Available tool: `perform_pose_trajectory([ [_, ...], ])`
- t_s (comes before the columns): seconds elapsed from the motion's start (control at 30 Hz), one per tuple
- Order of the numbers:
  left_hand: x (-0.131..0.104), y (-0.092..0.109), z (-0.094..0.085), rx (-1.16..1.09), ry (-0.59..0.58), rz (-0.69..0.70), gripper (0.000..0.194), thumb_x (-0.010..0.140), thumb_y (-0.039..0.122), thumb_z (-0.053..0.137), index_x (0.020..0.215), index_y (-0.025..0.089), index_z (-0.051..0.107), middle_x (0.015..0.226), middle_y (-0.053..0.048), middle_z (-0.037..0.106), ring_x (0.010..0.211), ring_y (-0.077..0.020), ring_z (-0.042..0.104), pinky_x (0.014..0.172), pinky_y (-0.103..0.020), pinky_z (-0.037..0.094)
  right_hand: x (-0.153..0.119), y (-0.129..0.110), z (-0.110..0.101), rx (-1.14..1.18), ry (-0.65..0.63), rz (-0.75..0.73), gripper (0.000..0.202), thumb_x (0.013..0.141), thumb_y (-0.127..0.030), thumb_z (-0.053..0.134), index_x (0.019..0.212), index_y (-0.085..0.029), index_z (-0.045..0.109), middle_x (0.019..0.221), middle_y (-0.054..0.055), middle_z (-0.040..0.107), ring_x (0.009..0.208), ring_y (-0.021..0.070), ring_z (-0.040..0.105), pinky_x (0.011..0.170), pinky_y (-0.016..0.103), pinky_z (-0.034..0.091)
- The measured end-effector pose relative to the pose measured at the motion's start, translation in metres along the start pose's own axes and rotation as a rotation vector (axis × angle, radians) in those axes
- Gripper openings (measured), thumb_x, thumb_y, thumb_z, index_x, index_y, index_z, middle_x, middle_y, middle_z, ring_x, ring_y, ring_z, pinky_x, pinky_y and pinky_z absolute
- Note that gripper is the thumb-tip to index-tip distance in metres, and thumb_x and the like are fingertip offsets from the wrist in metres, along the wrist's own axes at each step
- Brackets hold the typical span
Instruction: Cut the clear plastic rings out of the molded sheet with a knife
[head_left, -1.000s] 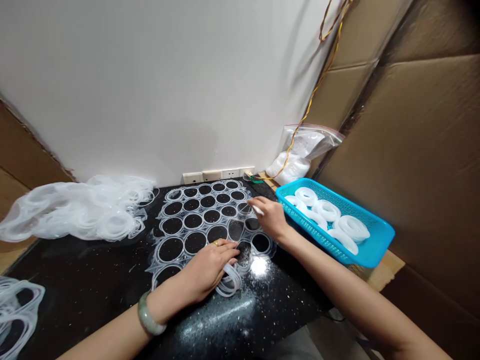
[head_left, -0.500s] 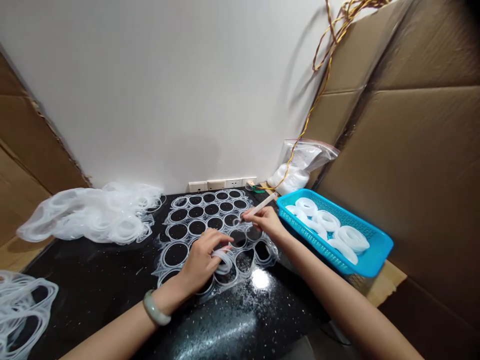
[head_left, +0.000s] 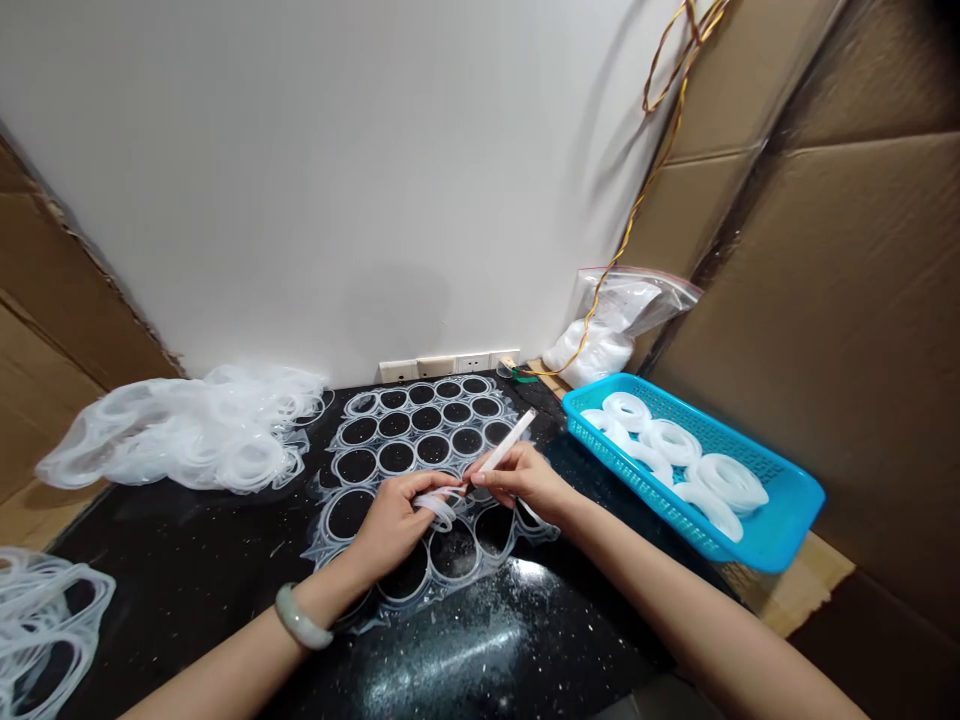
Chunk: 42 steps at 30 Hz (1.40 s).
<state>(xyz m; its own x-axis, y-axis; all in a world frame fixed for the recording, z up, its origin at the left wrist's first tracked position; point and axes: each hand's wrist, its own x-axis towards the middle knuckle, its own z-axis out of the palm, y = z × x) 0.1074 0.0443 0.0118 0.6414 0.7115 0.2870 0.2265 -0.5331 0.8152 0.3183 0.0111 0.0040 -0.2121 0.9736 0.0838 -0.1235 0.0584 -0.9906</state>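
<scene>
My left hand (head_left: 394, 520) is closed on a small bundle of translucent rings (head_left: 441, 508) above the front part of a clear sheet with rows of round openings (head_left: 412, 440). My right hand (head_left: 517, 478) pinches a slim white tool (head_left: 510, 442), which slants up and to the right. The fingertips of both hands meet, or nearly so, beside the bundle; the tool's lower tip is hidden between them. The sheet lies flat on the black speckled tabletop (head_left: 202, 590).
A blue basket (head_left: 795, 510) with several coiled white rings (head_left: 725, 483) stands at the right. Translucent ring scraps (head_left: 187, 425) are heaped at the left, more (head_left: 52, 630) at near left. A plastic bag (head_left: 592, 350) leans by the cardboard (head_left: 840, 330); a yellow wire (head_left: 619, 255) hangs there.
My right hand has come closer to my left hand, and the tool is now at the rings. The ring bundle has risen slightly. The view has shifted a little, moving the basket rightward.
</scene>
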Motion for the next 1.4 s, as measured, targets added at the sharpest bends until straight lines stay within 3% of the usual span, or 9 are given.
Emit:
perform_pose_trajectory([
  [0.23,-0.002,-0.004,-0.005,-0.003,0.138,0.021,0.031,0.086,0.017,0.047,0.107,0.019,0.070,0.106,-0.005,0.072,0.097,-0.0199,0.066,0.088,-0.031,0.048,-0.009,-0.030,-0.018,-0.173,0.148,-0.026,0.030,0.067,-0.040,0.079,0.078,-0.013,0.074,0.070,0.004,0.064,0.055,0.0100,0.051,0.049,0.022,0.041],
  [0.37,-0.004,-0.004,-0.005,0.034,0.115,0.087,0.031,0.092,0.021,0.042,0.110,0.019,0.068,0.109,-0.006,0.069,0.100,-0.0199,0.063,0.089,-0.030,0.046,-0.041,-0.038,-0.034,-0.332,0.067,0.012,0.025,0.069,-0.037,0.080,0.077,-0.014,0.072,0.080,0.005,0.064,0.072,0.0148,0.059,0.065,0.026,0.048],
  [0.53,-0.002,0.000,-0.004,0.100,-0.014,0.176,0.032,0.097,0.026,0.038,0.105,0.020,0.068,0.093,-0.005,0.066,0.087,-0.0185,0.060,0.079,-0.029,0.045,-0.082,-0.040,-0.049,-0.505,-0.178,0.087,0.026,0.075,-0.041,0.075,0.081,-0.015,0.075,0.090,0.006,0.062,0.084,0.0171,0.058,0.076,0.029,0.046],
  [0.67,-0.001,0.001,-0.004,0.097,-0.140,0.254,0.032,0.098,0.025,0.035,0.102,0.019,0.067,0.098,-0.006,0.064,0.091,-0.0179,0.059,0.083,-0.029,0.044,-0.095,-0.054,-0.057,-0.650,-0.291,0.103,0.025,0.079,-0.041,0.071,0.083,-0.017,0.076,0.091,0.006,0.061,0.086,0.0170,0.057,0.077,0.028,0.045],
  [0.87,-0.005,0.004,-0.003,0.209,-0.355,0.299,0.030,0.100,0.025,0.034,0.107,0.020,0.063,0.106,-0.006,0.061,0.095,-0.0176,0.058,0.086,-0.030,0.045,-0.096,-0.063,-0.056,-0.615,-0.298,0.159,0.025,0.076,-0.039,0.074,0.082,-0.014,0.072,0.088,0.005,0.064,0.081,0.0164,0.060,0.073,0.027,0.047],
  [1.07,0.002,0.013,-0.005,0.314,-0.367,0.384,0.027,0.099,0.024,0.037,0.109,0.019,0.062,0.107,-0.008,0.061,0.095,-0.0184,0.057,0.085,-0.033,0.048,-0.065,-0.056,-0.053,-0.528,-0.131,-0.001,0.023,0.076,-0.036,0.073,0.080,-0.013,0.073,0.086,0.008,0.069,0.080,0.0173,0.063,0.074,0.029,0.050],
  [1.23,0.022,0.011,-0.007,0.432,-0.321,0.448,0.026,0.097,0.021,0.039,0.100,0.017,0.064,0.104,-0.009,0.064,0.097,-0.0209,0.057,0.087,-0.038,0.048,0.002,-0.032,-0.042,-0.406,0.091,-0.018,0.027,0.066,-0.033,0.077,0.079,-0.010,0.072,0.067,0.004,0.066,0.054,0.0115,0.055,0.052,0.023,0.045],
  [1.4,0.035,-0.011,-0.007,0.484,-0.284,0.414,0.028,0.093,0.014,0.041,0.109,0.018,0.064,0.124,-0.011,0.061,0.116,-0.0233,0.053,0.100,-0.043,0.045,0.057,-0.001,-0.028,-0.294,0.196,-0.036,0.022,0.059,-0.028,0.078,0.066,-0.010,0.066,0.061,0.002,0.063,0.050,0.0101,0.053,0.046,0.021,0.043],
])
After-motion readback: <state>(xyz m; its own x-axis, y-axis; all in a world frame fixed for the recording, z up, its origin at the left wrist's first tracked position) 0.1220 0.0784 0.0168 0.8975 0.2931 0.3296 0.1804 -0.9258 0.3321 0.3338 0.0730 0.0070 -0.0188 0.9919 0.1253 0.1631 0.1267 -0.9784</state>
